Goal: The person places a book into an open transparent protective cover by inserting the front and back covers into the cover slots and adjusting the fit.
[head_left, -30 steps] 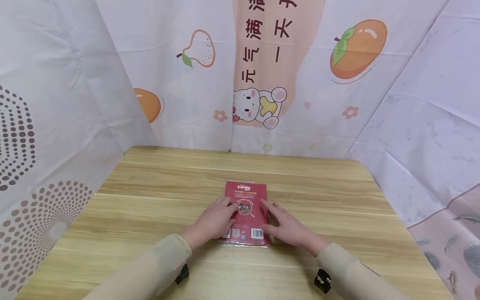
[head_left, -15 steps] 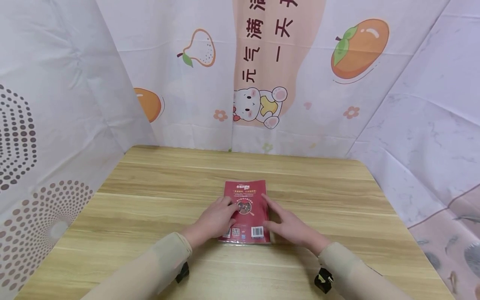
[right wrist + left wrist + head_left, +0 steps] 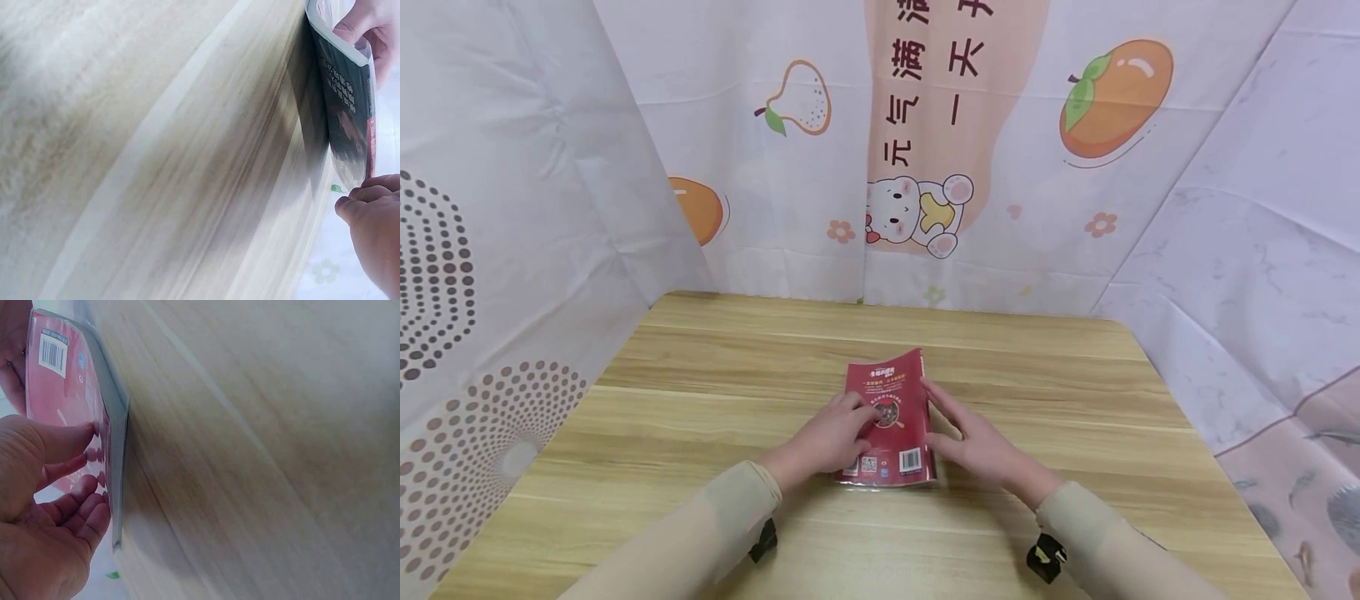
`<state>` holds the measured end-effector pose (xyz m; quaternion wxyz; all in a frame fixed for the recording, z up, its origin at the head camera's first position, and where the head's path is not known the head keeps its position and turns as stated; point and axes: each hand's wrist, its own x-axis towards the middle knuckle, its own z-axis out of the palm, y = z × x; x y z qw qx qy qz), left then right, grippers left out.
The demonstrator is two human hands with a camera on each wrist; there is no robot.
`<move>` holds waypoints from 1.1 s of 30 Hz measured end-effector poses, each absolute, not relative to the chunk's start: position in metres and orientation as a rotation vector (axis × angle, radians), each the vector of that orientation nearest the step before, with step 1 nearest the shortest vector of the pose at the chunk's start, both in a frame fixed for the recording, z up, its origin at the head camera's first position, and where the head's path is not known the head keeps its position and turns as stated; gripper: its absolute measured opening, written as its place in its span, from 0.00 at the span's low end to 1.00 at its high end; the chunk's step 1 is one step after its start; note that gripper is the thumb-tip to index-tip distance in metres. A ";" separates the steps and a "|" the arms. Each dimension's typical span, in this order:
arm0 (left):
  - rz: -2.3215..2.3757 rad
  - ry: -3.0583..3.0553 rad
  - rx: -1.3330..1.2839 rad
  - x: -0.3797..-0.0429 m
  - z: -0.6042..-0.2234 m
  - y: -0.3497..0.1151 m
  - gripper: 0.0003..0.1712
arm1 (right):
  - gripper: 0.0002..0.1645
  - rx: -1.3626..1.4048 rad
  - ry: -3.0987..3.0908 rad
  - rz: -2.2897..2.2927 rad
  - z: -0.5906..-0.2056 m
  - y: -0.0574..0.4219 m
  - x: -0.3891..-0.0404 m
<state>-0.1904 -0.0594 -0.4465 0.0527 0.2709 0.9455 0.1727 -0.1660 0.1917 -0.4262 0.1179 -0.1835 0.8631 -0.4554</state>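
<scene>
A thin red book point(image 3: 895, 400) lies back cover up on the table, its right side raised and its cover bowed. My left hand point(image 3: 831, 433) rests on the left part of the book. In the left wrist view, the bent fingers and thumb of this left hand point(image 3: 50, 487) touch the cover near its edge. At the raised right edge, my right hand point(image 3: 981, 446) holds the book with thumb and fingertips. From the right wrist view, the dark underside of the book point(image 3: 344, 100) shows above the right hand point(image 3: 378, 225); some of its fingers are hidden.
The wooden table point(image 3: 715, 358) extends around the book on all sides. A white printed curtain point(image 3: 985, 150) with fruit drawings hangs along the back, and more cloth hangs at the left and right. A black wrist strap point(image 3: 1047, 557) shows below the right sleeve.
The book's right side has risen off the table and bent toward the left, showing its right edge. My right hand has risen slightly with it; my left hand has stayed almost in place.
</scene>
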 end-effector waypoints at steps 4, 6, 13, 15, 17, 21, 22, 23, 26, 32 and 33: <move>0.548 2.846 0.820 -0.191 -0.446 -0.061 0.27 | 0.43 -0.579 2.516 -1.341 -0.425 0.191 -0.166; 0.553 2.833 0.827 -0.192 -0.446 -0.061 0.28 | 0.42 -0.613 2.502 -1.352 -0.425 0.191 -0.166; 0.647 2.774 0.814 -0.191 -0.442 -0.064 0.32 | 0.36 -0.644 2.384 -1.435 -0.419 0.186 -0.166; 0.668 2.755 0.801 -0.191 -0.440 -0.065 0.34 | 0.35 -0.643 2.363 -1.440 -0.418 0.183 -0.167; 0.681 2.736 0.794 -0.191 -0.439 -0.066 0.37 | 0.34 -0.657 2.359 -1.434 -0.417 0.181 -0.167; 0.698 2.709 0.787 -0.192 -0.437 -0.068 0.44 | 0.32 -0.723 2.383 -1.402 -0.418 0.178 -0.169; 0.706 2.701 0.787 -0.192 -0.437 -0.069 0.45 | 0.31 -0.744 2.394 -1.388 -0.418 0.177 -0.169; 0.713 2.695 0.786 -0.193 -0.437 -0.069 0.45 | 0.31 -0.763 2.403 -1.375 -0.418 0.176 -0.170; 0.752 2.672 0.773 -0.192 -0.436 -0.070 0.45 | 0.30 -0.781 2.429 -1.331 -0.419 0.173 -0.171; 0.795 2.658 0.757 -0.190 -0.434 -0.070 0.42 | 0.35 -0.770 2.490 -1.244 -0.418 0.165 -0.171; 0.790 2.662 0.761 -0.190 -0.434 -0.070 0.42 | 0.35 -0.774 2.501 -1.230 -0.418 0.164 -0.171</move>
